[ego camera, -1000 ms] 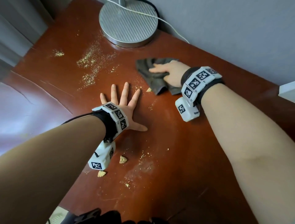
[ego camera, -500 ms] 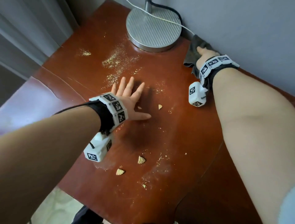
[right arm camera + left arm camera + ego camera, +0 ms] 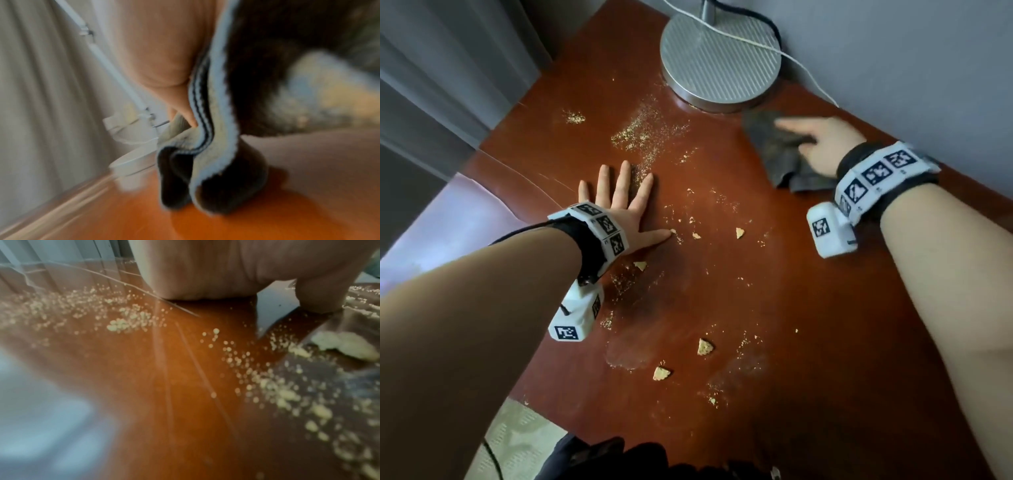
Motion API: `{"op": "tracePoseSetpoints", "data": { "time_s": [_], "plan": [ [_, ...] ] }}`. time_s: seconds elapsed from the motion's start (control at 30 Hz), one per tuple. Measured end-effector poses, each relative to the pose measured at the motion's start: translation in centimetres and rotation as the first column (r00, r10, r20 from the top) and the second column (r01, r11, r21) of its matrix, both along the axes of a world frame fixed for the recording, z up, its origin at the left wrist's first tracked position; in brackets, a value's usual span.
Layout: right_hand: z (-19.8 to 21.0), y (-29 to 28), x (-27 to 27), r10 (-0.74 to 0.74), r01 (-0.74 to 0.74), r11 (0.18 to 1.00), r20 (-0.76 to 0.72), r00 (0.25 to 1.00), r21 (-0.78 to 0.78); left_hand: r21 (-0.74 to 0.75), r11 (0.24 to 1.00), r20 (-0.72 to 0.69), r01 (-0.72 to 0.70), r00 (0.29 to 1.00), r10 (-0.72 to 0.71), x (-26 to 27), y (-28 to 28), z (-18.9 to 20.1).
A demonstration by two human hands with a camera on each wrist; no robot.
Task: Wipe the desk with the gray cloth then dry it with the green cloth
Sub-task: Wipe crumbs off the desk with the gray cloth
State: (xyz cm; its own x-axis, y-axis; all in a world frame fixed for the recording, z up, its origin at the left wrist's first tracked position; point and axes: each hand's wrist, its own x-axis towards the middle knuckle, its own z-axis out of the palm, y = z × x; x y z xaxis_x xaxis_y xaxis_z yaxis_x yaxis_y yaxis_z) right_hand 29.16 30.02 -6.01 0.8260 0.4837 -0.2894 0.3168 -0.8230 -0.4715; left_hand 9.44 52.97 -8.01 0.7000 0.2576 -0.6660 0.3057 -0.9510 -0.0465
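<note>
Nearest, cracker bits (image 3: 704, 346) and crumbs lie scattered on the red-brown desk (image 3: 808, 342). Farther in, the left hand (image 3: 625, 205) lies flat on the wood, fingers spread, holding nothing. Beyond, the right hand (image 3: 822, 144) presses the gray cloth (image 3: 777, 154) down with straight fingers; the cloth bunches under the palm, just before the lamp base (image 3: 720, 61).

Both forearms reach forward, each wrist banded with a marker strap and a white camera block. The left hand (image 3: 625, 209) lies palm down, fingers straight and spread, thumb out to the side. The right hand (image 3: 822, 145) is blurred, fingers extended flat, pressing downward
</note>
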Motion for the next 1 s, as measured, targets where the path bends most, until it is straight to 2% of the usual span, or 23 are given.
{"op": "tracePoseSetpoints", "data": {
  "time_s": [0.07, 0.13, 0.2, 0.23, 0.33, 0.4, 0.43, 0.5, 0.57, 0.63, 0.7, 0.73, 0.8, 0.87, 0.97, 1.0],
  "plan": [
    [-0.6, -0.3, 1.9, -0.237, 0.243, 0.966, 0.081, 0.968, -0.083, 0.000, 1.000, -0.004, 0.001, 1.000, -0.001, 0.0, 0.1, -0.1],
    [-1.0, 0.3, 2.4, -0.287, 0.302, 0.920, 0.097, 0.953, -0.250, -0.004, 1.000, -0.001, -0.003, 1.000, 0.003, -0.1, 0.1, -0.1],
    [-1.0, 1.8, 1.5, -0.192, 0.202, 0.913, 0.064, 0.979, -0.356, -0.009, 1.000, 0.012, -0.006, 1.000, 0.006, -0.1, 0.1, -0.1],
    [-0.8, 2.4, 0.6, -0.133, 0.132, 0.924, 0.023, 0.991, -0.360, -0.010, 1.000, 0.018, -0.007, 1.000, 0.007, -0.1, 0.1, -0.1],
    [-1.3, 3.1, -3.6, 0.112, -0.120, 0.973, -0.053, 0.992, -0.198, -0.010, 1.000, 0.022, -0.003, 1.000, 0.003, -0.2, 0.1, -0.2],
    [-1.0, 2.3, -6.0, 0.294, -0.310, 0.939, -0.115, 0.949, -0.151, -0.017, 1.000, 0.027, -0.002, 1.000, 0.002, -0.2, 0.1, -0.1],
    [-0.6, 1.7, -6.3, 0.341, -0.358, 0.924, -0.136, 0.930, -0.134, -0.019, 1.000, 0.028, -0.002, 1.000, 0.002, -0.2, 0.1, -0.1],
    [0.5, 0.8, -5.2, 0.264, -0.269, 0.961, -0.085, 0.961, -0.058, -0.020, 1.000, 0.030, -0.007, 1.000, 0.008, -0.1, 0.2, -0.2],
    [0.6, -0.8, -2.4, 0.012, -0.011, 1.000, 0.047, 0.999, -0.022, -0.018, 1.000, 0.025, -0.011, 1.000, 0.012, -0.1, 0.2, -0.3],
    [-0.3, -2.6, 0.1, -0.291, 0.298, 0.952, 0.095, 0.952, -0.066, -0.011, 1.000, 0.018, -0.011, 1.000, 0.011, -0.1, 0.2, -0.4],
    [-0.9, -3.4, 1.1, -0.402, 0.412, 0.894, 0.092, 0.911, -0.176, -0.006, 1.000, 0.014, -0.012, 1.000, 0.012, 0.0, 0.2, -0.4],
    [-0.9, -3.2, 1.2, -0.369, 0.381, 0.894, 0.095, 0.925, -0.237, -0.003, 1.000, 0.011, -0.012, 1.000, 0.012, 0.0, 0.2, -0.5],
    [-0.3, -2.0, 0.3, -0.189, 0.207, 0.918, 0.084, 0.978, -0.339, -0.003, 1.000, 0.005, -0.016, 1.000, 0.016, 0.0, 0.2, -0.5],
    [-0.3, -1.0, -1.8, 0.050, -0.036, 0.958, 0.039, 0.998, -0.286, -0.003, 1.000, 0.009, -0.015, 1.000, 0.015, 0.0, 0.1, -0.5],
    [-0.2, -1.0, -4.8, 0.318, -0.335, 0.922, -0.111, 0.941, -0.196, -0.003, 1.000, 0.012, -0.009, 1.000, 0.009, 0.0, 0.1, -0.4],
    [0.0, -1.3, -5.1, 0.358, -0.378, 0.909, -0.136, 0.924, -0.177, -0.002, 1.000, 0.013, -0.009, 1.000, 0.009, 0.0, 0.2, -0.4]
  ]
}}
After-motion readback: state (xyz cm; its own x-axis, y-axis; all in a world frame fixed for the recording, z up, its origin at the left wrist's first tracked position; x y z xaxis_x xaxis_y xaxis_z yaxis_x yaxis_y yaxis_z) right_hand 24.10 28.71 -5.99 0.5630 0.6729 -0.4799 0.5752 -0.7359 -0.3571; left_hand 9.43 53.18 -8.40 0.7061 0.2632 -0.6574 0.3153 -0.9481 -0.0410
